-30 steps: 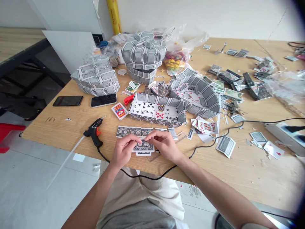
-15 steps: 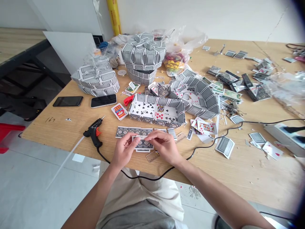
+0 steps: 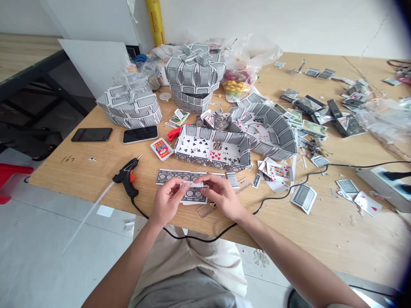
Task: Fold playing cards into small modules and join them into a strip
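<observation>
Between my two hands is a playing card (image 3: 194,194), its dark patterned back toward me and a white strip along its top edge. My left hand (image 3: 167,201) is closed, pinching the card's left side between thumb and fingers. On the right side, my right hand (image 3: 223,194) grips the top edge with its fingertips. Just beyond lies a row of patterned card pieces (image 3: 173,176). A clear ruler (image 3: 205,209) rests partly under my right hand. Farther back stands an open rectangular box (image 3: 212,147) built from playing cards.
A glue gun (image 3: 128,177) lies to the left, its cord (image 3: 192,239) running along the table's front edge. Two phones (image 3: 91,134) are behind it. Card-covered boxes (image 3: 195,70) stand at the back. Loose cards (image 3: 276,171) and a power strip (image 3: 385,188) are on the right.
The card between my hands has tipped, and its top edge now shows as a folded white strip. My hands have barely shifted; the camera view moved slightly.
</observation>
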A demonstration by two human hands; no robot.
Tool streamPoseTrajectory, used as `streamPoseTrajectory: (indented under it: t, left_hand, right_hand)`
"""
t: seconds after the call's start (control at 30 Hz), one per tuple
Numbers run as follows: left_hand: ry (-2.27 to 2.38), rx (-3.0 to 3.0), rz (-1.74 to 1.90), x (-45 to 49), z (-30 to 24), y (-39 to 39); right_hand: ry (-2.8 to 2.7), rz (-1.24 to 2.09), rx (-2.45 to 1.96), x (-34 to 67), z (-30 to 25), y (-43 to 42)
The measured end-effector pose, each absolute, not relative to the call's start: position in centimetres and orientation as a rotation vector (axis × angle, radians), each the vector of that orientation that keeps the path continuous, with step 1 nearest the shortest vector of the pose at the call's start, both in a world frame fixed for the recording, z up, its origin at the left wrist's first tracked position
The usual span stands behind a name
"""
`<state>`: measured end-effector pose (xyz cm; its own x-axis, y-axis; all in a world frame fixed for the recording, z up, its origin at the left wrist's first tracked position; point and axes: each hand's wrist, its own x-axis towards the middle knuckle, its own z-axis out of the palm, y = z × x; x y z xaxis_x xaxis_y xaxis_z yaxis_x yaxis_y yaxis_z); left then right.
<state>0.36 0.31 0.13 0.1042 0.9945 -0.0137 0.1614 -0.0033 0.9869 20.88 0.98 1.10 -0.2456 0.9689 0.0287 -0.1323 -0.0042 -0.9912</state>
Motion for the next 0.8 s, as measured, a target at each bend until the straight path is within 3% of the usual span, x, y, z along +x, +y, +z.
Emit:
streamPoseTrajectory:
  t: [0.8]
  left_hand:
    - [1.182,1.312,1.009,0.49,-0.09,0.44]
  right_hand:
    - [-1.195,1.497,-1.168,20.68,0.39,1.41]
